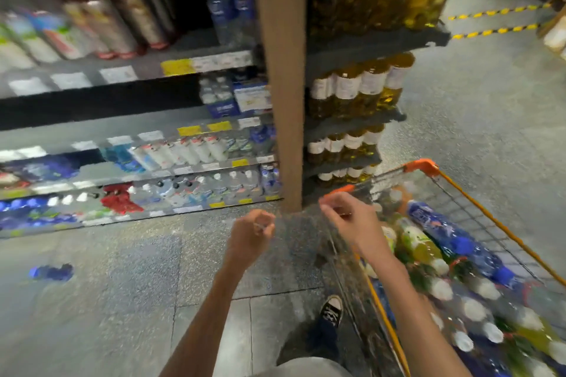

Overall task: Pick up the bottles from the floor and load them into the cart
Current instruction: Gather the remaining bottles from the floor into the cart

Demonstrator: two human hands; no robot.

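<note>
A blue bottle [51, 272] lies on its side on the grey floor at the far left. An orange-framed wire cart [502, 226] stands at the right, filled with several blue, green and clear bottles [453, 239]. My left hand [252, 231] hovers over the floor beside the cart, fingers curled in with nothing in them. My right hand [346, 217] is held over the cart's near left rim, fingers loosely bent and holding nothing. The picture is blurred by motion.
Store shelves [128, 144] stacked with bottles run along the left and back. A brown post [283, 79] stands between them and shelves of yellow oil bottles [361, 89]. My shoe [331, 309] stands beside the cart. Yellow-black floor tape [496, 30] lies at the far right.
</note>
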